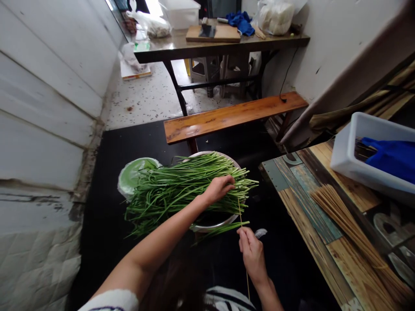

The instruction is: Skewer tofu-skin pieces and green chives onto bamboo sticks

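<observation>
A large heap of garlic chives (175, 181), with pale cut ends toward the right, lies across a round metal basin (215, 225). My left hand (222, 186) reaches over the heap, its fingers pinched on chive stalks near the pale ends. Below and to the right, my right hand (251, 250) is closed around a thin bamboo skewer (240, 214), held roughly upright with its upper end by the heap. A few separate chives (225, 227) lie crosswise at the skewer, just above my right hand; whether they are pierced I cannot tell.
A green bowl in clear plastic (138, 172) stands left of the basin. To the right, a patchwork wooden table (308, 203) carries a bundle of skewers (350, 229) and a white bin (343, 149) with blue cloth. An orange-brown bench (227, 116) and a cluttered table (168, 49) stand ahead.
</observation>
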A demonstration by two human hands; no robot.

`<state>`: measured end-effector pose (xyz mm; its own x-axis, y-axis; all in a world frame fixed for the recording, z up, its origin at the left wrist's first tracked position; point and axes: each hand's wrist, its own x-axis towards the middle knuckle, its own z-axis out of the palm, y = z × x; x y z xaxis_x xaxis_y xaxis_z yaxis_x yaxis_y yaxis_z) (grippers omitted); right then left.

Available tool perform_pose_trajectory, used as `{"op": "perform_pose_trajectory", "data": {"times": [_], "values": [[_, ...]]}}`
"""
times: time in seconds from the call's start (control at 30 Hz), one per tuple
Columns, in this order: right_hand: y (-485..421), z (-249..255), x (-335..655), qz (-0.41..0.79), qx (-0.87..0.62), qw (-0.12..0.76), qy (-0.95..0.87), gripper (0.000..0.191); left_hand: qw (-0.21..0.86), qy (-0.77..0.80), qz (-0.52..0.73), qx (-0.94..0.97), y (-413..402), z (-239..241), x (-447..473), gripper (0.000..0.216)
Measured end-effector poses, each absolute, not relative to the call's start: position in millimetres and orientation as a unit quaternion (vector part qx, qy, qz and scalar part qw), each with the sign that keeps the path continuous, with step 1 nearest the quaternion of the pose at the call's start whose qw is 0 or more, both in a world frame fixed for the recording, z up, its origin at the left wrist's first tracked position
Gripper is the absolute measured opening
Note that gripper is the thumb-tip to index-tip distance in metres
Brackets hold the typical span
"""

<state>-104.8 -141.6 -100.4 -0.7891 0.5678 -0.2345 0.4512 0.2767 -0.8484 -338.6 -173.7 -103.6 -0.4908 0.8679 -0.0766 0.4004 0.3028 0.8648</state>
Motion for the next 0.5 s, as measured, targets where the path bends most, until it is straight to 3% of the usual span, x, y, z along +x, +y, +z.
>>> {"op": "perform_pose_trajectory", "data": {"times": [0.17,0.5], "values": [[-136.3,-95.8,-102.8,0.514,-0.303,0.07,-0.799,0.037,0.518,0.627,0.542,0.212,-178.9,-104.3,-336.6,0.033],[-133.7,-96.2,-113.2,0.506,-0.295,0.065,-0.808,0.037,0.568,0.552,0.593,0.145,-188.0,-109.6,-335.3,0.031]]}}
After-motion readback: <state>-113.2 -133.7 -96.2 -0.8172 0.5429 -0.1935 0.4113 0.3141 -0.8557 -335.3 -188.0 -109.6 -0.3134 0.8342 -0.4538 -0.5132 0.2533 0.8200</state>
